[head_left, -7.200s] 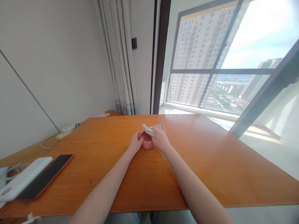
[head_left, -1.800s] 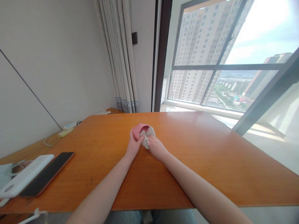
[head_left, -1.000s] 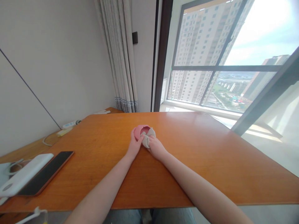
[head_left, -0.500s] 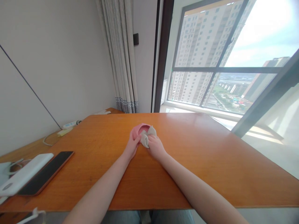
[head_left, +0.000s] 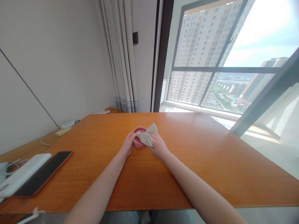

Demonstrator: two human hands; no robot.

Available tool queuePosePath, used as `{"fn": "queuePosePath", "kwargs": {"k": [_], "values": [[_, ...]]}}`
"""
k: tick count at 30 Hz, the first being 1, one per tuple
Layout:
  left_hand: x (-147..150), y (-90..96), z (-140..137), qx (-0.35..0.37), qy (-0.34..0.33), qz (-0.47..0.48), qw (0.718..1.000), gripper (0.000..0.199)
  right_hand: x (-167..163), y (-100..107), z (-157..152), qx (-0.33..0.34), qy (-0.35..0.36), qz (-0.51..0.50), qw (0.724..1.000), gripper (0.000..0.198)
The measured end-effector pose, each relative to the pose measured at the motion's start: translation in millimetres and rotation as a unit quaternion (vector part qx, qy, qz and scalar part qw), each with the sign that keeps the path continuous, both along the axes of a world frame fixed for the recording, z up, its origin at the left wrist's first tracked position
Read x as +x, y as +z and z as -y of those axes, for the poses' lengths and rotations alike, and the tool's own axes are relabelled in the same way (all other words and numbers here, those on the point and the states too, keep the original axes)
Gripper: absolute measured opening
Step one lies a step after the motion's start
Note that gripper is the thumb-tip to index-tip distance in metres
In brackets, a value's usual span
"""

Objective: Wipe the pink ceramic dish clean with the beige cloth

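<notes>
A pink bowl-like dish (head_left: 138,143) is tilted over the middle of the wooden table, its hollow partly turned toward me. My left hand (head_left: 127,143) grips it by its left side, thumb near the rim. Bunched in my right hand (head_left: 159,145) is a light grey cloth (head_left: 147,139), with one corner sticking up above the fingers. Part of the cloth lies across the dish's opening and hides some of its inside. Whether the dish touches the table I cannot tell.
The wooden table (head_left: 201,168) spreads around both arms. On its left lie a dark phone (head_left: 44,172) and a white power bank (head_left: 25,174) with a coiled cable. A power strip (head_left: 67,124) lies beyond the left edge. A curtain (head_left: 123,62) and a window stand behind.
The cloth has moved left across the dish's opening, and its corner stands higher. The dish has turned, showing more of its near rim. Both hands keep their hold.
</notes>
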State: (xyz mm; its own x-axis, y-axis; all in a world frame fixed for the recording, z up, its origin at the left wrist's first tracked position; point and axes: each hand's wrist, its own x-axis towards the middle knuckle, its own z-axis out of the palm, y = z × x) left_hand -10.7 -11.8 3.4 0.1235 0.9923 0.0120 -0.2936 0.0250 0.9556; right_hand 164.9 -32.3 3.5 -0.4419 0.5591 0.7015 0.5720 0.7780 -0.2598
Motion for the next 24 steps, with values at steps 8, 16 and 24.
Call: {"fn": "queuePosePath", "kwargs": {"k": [8,16,24], "values": [[-8.0,-6.7,-3.3,-0.089,-0.038,0.002,0.995,0.044,5.4,-6.0,-7.8,-0.084,0.002,-0.089,0.992,0.039],[-4.4,-9.0,-9.7,-0.069,0.034,0.085,0.993,0.044,-19.3,-14.2,1.3,-0.187,0.038,-0.133,0.972,0.043],[24.6,-7.9,10.3,-0.055,0.009,0.145,0.988,0.053,-28.7,-18.1,-3.5,-0.239,-0.036,-0.364,0.9,0.042]]}}
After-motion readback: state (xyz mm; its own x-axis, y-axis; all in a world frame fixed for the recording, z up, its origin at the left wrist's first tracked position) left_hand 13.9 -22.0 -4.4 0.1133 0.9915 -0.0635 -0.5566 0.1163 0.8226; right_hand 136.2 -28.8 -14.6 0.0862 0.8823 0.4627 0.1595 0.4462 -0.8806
